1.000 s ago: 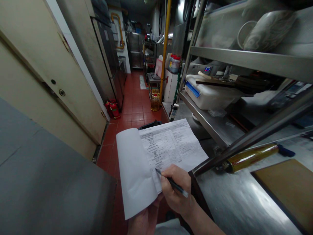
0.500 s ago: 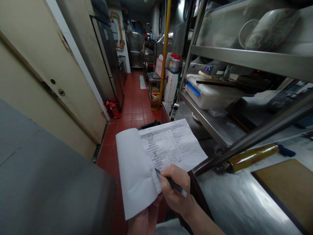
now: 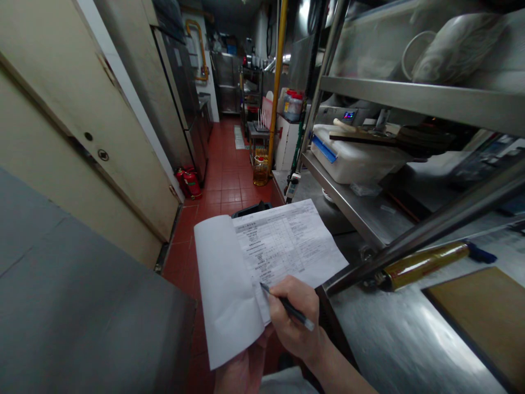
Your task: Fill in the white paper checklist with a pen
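Note:
A stack of printed sheets (image 3: 283, 241) is held out in front of me, its top page folded over to the left with the blank side showing. My left hand (image 3: 243, 365) supports the papers from below at their lower edge; most of its fingers are hidden beneath them. Pinched in my right hand (image 3: 297, 317) is a dark pen (image 3: 296, 313), slanted, its tip on or just over the lower left of the printed page. Rows of small print and table lines cover that page, too small to read.
To the right stands a steel shelf (image 3: 348, 219) with a white plastic box (image 3: 348, 158). A cutting board (image 3: 484, 317) and a yellow cylinder (image 3: 426, 265) lie on the steel counter (image 3: 381, 328). Fire extinguishers (image 3: 191, 183) and an oil jug (image 3: 260, 172) stand on the red tiled floor (image 3: 229, 186).

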### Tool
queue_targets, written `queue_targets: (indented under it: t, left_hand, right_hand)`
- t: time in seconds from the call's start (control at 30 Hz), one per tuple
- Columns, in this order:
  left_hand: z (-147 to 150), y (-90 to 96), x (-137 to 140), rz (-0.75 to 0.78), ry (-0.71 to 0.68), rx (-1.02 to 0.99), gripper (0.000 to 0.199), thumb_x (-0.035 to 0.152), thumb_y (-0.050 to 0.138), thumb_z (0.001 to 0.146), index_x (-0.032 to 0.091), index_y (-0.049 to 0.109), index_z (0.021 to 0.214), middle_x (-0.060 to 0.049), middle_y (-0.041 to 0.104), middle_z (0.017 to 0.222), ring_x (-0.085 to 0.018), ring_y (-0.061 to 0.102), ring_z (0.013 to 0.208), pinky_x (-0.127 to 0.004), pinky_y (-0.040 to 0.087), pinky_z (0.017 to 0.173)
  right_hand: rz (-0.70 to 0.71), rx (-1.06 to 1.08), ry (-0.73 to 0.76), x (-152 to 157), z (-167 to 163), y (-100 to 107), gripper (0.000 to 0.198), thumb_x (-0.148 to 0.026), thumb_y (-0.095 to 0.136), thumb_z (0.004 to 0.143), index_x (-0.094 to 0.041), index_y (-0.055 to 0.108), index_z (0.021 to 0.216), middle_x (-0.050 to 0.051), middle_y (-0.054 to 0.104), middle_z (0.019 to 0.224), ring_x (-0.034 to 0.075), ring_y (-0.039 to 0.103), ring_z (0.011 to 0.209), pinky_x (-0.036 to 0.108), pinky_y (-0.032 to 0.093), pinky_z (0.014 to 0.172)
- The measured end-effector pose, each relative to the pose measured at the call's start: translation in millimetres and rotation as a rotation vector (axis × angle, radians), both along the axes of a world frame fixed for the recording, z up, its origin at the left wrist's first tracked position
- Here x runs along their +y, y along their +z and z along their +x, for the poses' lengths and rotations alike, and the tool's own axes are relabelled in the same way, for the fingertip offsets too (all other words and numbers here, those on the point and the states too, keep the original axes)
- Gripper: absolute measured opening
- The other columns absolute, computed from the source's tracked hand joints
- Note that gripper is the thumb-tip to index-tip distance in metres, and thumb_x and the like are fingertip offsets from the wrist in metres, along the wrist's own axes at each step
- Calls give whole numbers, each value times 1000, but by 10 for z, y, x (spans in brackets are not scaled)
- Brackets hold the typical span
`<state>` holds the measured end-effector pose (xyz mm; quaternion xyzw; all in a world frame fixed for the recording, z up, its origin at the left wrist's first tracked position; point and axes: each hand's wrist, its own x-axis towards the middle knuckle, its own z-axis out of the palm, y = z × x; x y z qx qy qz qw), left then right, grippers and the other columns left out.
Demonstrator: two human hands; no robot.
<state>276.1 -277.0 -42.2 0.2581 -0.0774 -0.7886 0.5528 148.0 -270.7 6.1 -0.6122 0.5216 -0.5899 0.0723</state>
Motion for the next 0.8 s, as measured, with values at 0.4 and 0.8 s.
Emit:
queue_targets:
  t: [0.4, 0.8]
  left_hand:
    - [0, 4, -2, -21, -7, -53, 57, 19, 81, 75, 40, 67, 127, 3, 72, 130, -30, 64, 126, -36, 59, 101]
    - [-47, 169, -11, -90, -37, -94, 66, 20, 81, 76, 42, 61, 135, 2, 71, 133, -28, 69, 117, -35, 64, 91]
  right_hand:
    - [8, -8, -19, 11, -27, -25, 11, -12, 55, 89, -20, 58, 82, -2, 57, 70, 12, 55, 65, 27, 42, 62]
    - [4, 3, -31, 31, -29, -45, 11, -13, 56, 89, -21, 58, 81, -2, 58, 69, 13, 56, 65, 27, 42, 63]
